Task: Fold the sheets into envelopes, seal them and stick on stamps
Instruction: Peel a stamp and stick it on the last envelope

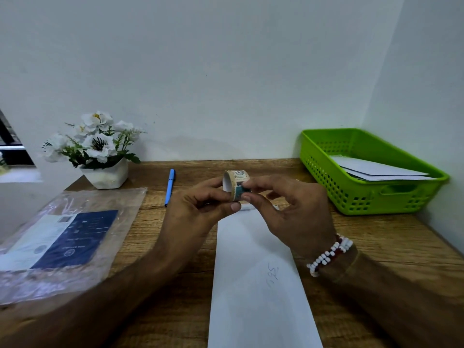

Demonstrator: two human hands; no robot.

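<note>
On the desk, a clear plastic bag at the left holds a blue-and-white packet. Beyond stand a flower pot and a blue pen. The left hand pinches a stamp roll; the right hand pinches what looks like its loose end, above a white envelope. The green basket at the right holds white envelopes.
</note>
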